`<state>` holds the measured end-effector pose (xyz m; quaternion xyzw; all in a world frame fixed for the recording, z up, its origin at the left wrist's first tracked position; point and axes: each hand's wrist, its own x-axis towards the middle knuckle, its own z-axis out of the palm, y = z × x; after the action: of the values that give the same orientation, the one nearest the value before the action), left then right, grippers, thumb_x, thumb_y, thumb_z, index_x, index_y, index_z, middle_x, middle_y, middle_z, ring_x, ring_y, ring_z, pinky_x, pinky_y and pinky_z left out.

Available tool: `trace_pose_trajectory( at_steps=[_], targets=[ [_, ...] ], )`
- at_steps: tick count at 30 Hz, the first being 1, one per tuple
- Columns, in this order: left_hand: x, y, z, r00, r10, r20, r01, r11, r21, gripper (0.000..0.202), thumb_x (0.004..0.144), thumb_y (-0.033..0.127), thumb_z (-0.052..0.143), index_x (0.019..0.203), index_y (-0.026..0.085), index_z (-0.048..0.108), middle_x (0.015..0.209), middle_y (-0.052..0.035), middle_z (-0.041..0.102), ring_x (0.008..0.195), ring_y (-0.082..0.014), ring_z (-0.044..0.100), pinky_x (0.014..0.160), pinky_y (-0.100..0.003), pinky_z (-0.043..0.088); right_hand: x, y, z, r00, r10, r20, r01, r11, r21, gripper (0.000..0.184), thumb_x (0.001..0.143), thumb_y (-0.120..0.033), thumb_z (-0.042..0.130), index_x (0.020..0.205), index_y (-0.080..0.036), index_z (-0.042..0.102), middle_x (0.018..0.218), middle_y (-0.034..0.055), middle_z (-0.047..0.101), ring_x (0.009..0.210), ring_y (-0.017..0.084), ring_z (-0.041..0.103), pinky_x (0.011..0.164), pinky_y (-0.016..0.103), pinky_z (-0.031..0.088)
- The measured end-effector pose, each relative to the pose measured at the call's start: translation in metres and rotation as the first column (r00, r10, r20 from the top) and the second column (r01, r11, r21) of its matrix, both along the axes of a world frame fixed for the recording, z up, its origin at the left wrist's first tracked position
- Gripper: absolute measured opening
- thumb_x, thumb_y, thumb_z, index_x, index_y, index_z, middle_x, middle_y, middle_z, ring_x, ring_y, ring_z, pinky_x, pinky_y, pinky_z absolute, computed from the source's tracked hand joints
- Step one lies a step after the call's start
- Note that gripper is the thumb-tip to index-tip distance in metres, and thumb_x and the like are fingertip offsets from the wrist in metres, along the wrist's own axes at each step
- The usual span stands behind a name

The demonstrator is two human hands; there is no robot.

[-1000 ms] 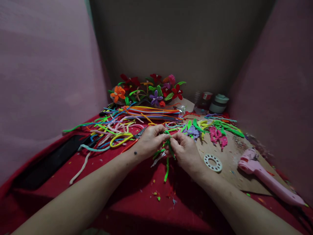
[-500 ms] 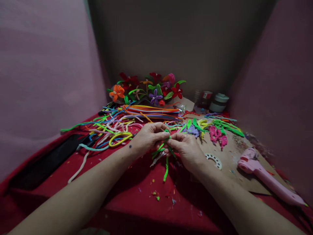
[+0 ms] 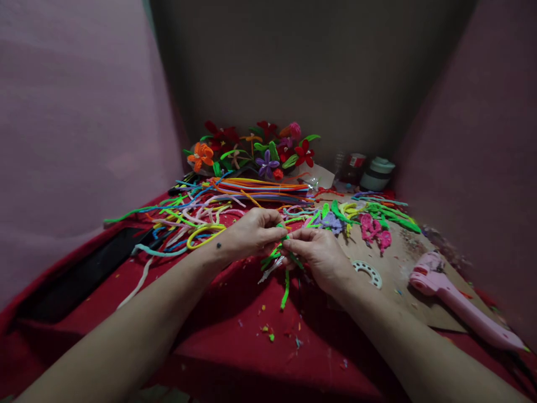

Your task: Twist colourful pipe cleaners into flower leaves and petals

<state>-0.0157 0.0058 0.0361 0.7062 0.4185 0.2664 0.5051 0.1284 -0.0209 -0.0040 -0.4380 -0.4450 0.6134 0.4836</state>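
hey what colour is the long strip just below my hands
The strip is bright green; it shows best in the head view.

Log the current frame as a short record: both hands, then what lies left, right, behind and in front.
Left hand: fingertips pinching a green fuzzy piece
Right hand: fingertips on the same piece, facing the left's
Left side: yellow loop among loose strands; dark flat object
Right side: pink tool partly on brown cardboard
Behind: fuzzy flowers beyond a strand bundle
In front: small scraps on red cloth
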Motion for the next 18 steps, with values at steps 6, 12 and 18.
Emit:
trace_pose_trajectory(
  at_steps=[6,12,18],
  targets=[
    [0.0,0.001,-0.002,0.999,0.018,-0.032,-0.017,0.999,0.027,0.014,0.072,0.026,0.057,0.069,0.014,0.051,0.047,0.0072,0.043,0.037,-0.0032,0.036,0.036,-0.015,0.027,0.001,-0.001,0.002,0.997,0.024,0.068,-0.03,0.996,0.078,0.014,0.061,-0.025,0.065,0.057,-0.013,0.058,0.049,-0.0012,0.056,0.04,0.008,0.048,0.043,0.022,0.041],
    [0.003,0.002,-0.008,0.995,0.092,0.048,-0.092,0.996,-0.001,0.017,0.07,0.028,0.059,0.064,0.013,0.052,0.043,0.0056,0.045,0.036,-0.0051,0.038,0.037,-0.018,0.027,0.004,0.001,-0.004,0.986,0.022,0.163,-0.039,0.994,0.1,0.012,0.066,-0.025,0.059,0.06,-0.014,0.059,0.054,0.0008,0.059,0.043,0.01,0.049,0.043,0.023,0.036],
    [0.009,0.0,-0.026,0.965,0.262,-0.004,-0.201,0.753,0.626,0.012,0.07,0.02,0.058,0.06,0.014,0.056,0.055,0.0025,0.053,0.051,-0.0071,0.045,0.052,-0.02,0.036,0.005,0.002,-0.007,0.978,-0.013,0.209,-0.014,0.992,0.128,0.014,0.066,-0.025,0.059,0.056,-0.014,0.056,0.046,-0.0014,0.053,0.04,0.008,0.043,0.041,0.023,0.028]
  ],
)
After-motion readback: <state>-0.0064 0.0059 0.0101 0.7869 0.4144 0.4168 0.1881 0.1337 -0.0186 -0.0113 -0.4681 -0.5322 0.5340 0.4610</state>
